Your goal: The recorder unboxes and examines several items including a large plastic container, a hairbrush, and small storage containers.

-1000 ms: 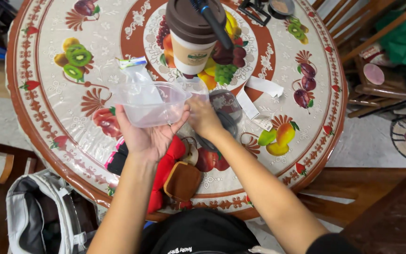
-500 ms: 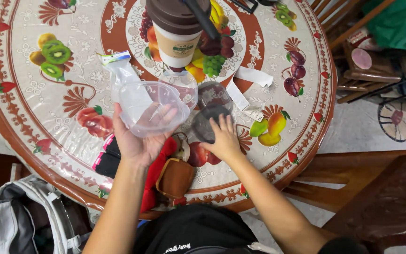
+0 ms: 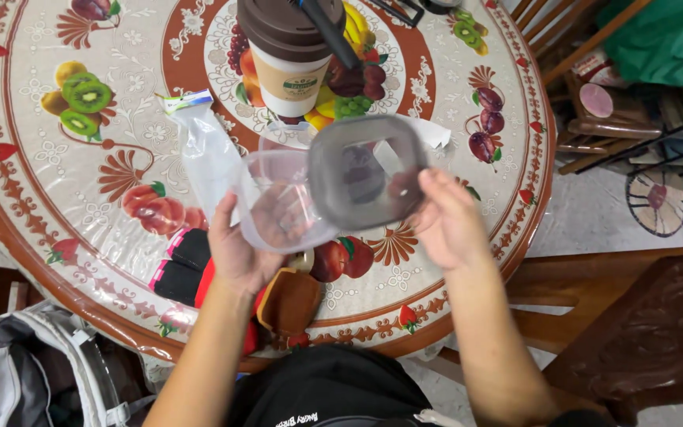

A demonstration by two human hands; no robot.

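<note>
My left hand [image 3: 239, 253] holds a clear plastic container [image 3: 278, 207] from below, tilted, above the near part of the round fruit-patterned table [image 3: 41, 205]. My right hand [image 3: 446, 221] grips a grey translucent square lid [image 3: 365, 172] by its right edge, held up so that it overlaps the container's right rim. A clear plastic bag [image 3: 207, 154] with a blue-and-white header lies on the table just left of the container.
A large paper cup with a brown lid [image 3: 290, 47] stands at the table's centre. White paper strips [image 3: 432, 130] lie to the right of it. Red, black and brown items [image 3: 278, 296] sit at the near edge. A grey backpack [image 3: 41, 372] is at lower left; wooden chairs [image 3: 586, 300] stand to the right.
My right hand picked the grey lid up off the table and raised it to the container. My left hand tilted the container and shifted it slightly right.
</note>
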